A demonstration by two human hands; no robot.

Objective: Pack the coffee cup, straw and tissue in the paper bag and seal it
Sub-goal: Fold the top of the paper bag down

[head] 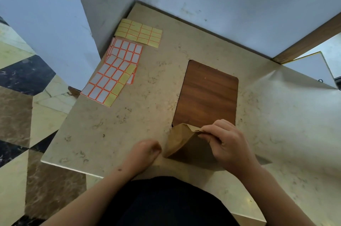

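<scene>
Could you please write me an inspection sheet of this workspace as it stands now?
Surface: beige marble-look counter with an inset wooden board.
Job's things: paper bag upright at the near edge, top folded over; cup, straw and tissue not visible.
Clutter: sticker sheets at the far left, some labels already peeled off.
Grippers: right hand pinches the bag's folded top; left hand loosely curled beside the bag.
Cables: nothing seen.
Surroundings: white walls, patterned floor on the left.
</scene>
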